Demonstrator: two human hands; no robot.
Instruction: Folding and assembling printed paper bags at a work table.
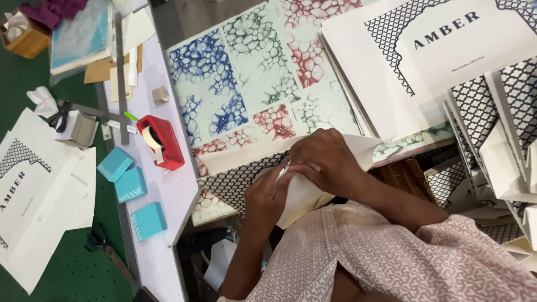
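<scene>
My left hand (267, 197) and my right hand (329, 163) meet over a cream paper sheet (302, 196) with a black lattice print, lying on the table edge. The right hand presses down on the folded cream flap (246, 155). The left hand grips the paper from below, its fingers closed on the fold. A thin pale strip shows between the two hands; I cannot tell what it is. Under the sheet lies a large marbled paper (240, 84) with blue, green and red cell patterns.
A red tape dispenser (161, 141) stands left of the hands on a white board (173, 201). Three teal boxes (130, 184) lie beside it. White lattice-printed sheets (442, 50) and folded bags (503, 145) are stacked at right. Scissors (103, 246) lie on the green mat.
</scene>
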